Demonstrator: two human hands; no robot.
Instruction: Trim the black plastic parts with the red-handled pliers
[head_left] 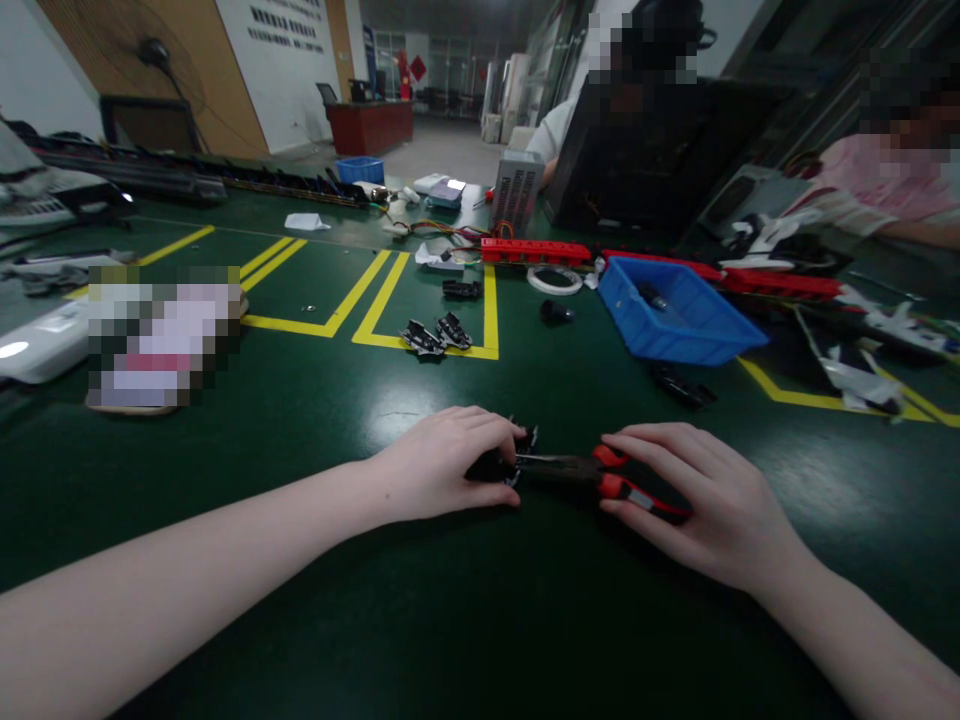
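Observation:
My left hand (pixel 465 458) is closed around a small black part (pixel 529 440), pinched between thumb and fingers close to the green table top (pixel 450 620). My fingers cover most of that part. To its right, my right hand (pixel 697 490) grips pliers with red and black handles (pixel 616 487). The pliers' narrow jaws point left and reach the black part at my left fingertips; whether they grasp it I cannot tell. Beyond my hands, small black parts (pixel 436 335) lie at the front of a yellow-taped rectangle, with another black piece (pixel 461 289) behind them.
A blue bin (pixel 679 310) stands at the right, a black piece (pixel 682 386) before it. Behind are a white ring (pixel 555 280), red strips (pixel 536 251) and a metal box (pixel 516 192). A phone (pixel 169 350) lies left. Two people sit across the table.

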